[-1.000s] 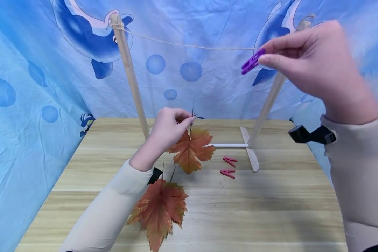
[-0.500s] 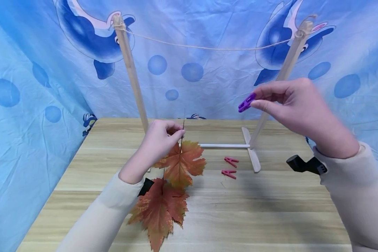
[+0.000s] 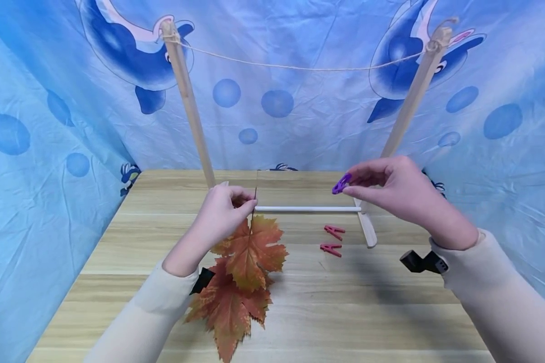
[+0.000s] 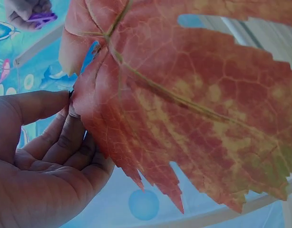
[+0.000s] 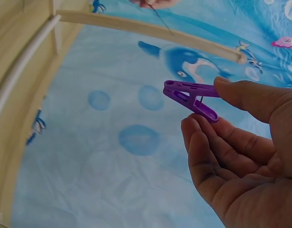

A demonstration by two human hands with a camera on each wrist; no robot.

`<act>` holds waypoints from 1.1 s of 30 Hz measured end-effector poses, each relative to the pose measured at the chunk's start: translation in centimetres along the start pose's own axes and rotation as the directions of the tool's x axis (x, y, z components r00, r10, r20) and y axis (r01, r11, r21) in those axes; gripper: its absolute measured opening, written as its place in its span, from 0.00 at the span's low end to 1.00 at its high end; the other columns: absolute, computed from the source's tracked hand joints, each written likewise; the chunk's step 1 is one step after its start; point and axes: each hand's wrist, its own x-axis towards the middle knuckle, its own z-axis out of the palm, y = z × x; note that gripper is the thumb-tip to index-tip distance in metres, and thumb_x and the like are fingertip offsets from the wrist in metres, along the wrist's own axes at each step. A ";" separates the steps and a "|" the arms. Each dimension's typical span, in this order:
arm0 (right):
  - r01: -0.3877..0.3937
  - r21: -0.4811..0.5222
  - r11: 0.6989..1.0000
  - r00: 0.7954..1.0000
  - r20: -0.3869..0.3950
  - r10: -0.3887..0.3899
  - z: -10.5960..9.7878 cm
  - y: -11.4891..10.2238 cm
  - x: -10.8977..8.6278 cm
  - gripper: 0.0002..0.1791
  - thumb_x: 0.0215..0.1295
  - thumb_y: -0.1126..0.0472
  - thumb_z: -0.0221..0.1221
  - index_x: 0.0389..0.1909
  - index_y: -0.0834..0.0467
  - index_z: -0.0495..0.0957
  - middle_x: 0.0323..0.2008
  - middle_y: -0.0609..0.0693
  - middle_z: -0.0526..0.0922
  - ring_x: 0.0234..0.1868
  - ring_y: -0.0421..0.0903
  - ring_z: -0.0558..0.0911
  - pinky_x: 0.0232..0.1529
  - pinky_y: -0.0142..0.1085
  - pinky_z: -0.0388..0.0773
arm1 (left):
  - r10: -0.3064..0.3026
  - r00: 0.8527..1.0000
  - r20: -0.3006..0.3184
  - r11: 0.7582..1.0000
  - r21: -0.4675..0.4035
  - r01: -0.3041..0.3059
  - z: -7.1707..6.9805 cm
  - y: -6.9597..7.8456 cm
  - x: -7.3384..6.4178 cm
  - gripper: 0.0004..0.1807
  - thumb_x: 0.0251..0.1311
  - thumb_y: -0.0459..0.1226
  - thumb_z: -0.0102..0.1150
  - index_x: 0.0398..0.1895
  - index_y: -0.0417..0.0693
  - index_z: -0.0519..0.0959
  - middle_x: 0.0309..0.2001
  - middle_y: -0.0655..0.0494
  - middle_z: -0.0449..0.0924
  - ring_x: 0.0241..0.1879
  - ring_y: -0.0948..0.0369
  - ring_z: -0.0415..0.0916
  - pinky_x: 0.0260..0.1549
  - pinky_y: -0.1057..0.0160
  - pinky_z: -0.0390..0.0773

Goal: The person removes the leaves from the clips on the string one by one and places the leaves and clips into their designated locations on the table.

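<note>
My left hand point(image 3: 222, 212) pinches the thin dark stem of an orange-red artificial maple leaf point(image 3: 254, 254) between thumb and fingers. The leaf hangs below that hand and fills much of the left wrist view. In my right hand point(image 3: 395, 189) a purple clothespin point(image 5: 191, 97) is pinched by its handle ends between thumb and fingers, its nose pointing left toward the leaf. More maple leaves point(image 3: 231, 322) lie on the table, partly covered by the held one in the head view. Two pink clothespins point(image 3: 330, 249) lie on the table between the hands.
Behind the hands stands a wooden rack with a left post point(image 3: 188, 101) and a right post point(image 3: 415, 96). A string point(image 3: 290, 67) sags between their tops, and a white rod point(image 3: 309, 208) joins them low down. A blue dolphin-print cloth point(image 3: 318, 126) surrounds the wooden table point(image 3: 345, 322).
My right hand has come down from near the string's right end and slightly left, still holding the purple clothespin. The left hand has lowered the leaf and drawn it left, over the other leaves.
</note>
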 end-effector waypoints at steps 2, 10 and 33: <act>-0.007 0.013 1.000 1.000 0.030 0.007 0.6 0.5 -0.1 0.13 0.64 0.53 0.71 0.46 0.54 0.88 0.37 0.47 0.88 0.36 0.46 0.86 0.33 0.36 0.83 | -0.009 1.000 0.012 1.000 0.004 0.009 0.0 -0.1 -0.2 0.04 0.66 0.32 0.66 0.35 0.42 0.88 0.27 0.57 0.84 0.30 0.59 0.78 0.51 0.52 0.73; 0.010 0.045 0.999 0.997 0.072 -0.013 3.1 3.0 -0.5 0.16 0.63 0.56 0.72 0.50 0.57 0.85 0.37 0.47 0.87 0.38 0.45 0.85 0.35 0.37 0.83 | -0.078 0.994 0.076 0.997 0.003 0.078 0.2 -0.9 -0.9 0.04 0.66 0.32 0.65 0.34 0.42 0.87 0.27 0.57 0.84 0.27 0.60 0.79 0.26 0.58 0.78; -0.065 0.050 0.997 0.986 0.160 0.057 7.1 8.0 -2.0 0.13 0.63 0.62 0.72 0.46 0.63 0.86 0.33 0.48 0.85 0.35 0.46 0.83 0.34 0.37 0.81 | -0.114 0.967 0.226 0.992 0.073 0.100 2.4 -2.8 -1.8 0.05 0.64 0.30 0.65 0.29 0.42 0.86 0.23 0.59 0.81 0.25 0.62 0.76 0.28 0.61 0.78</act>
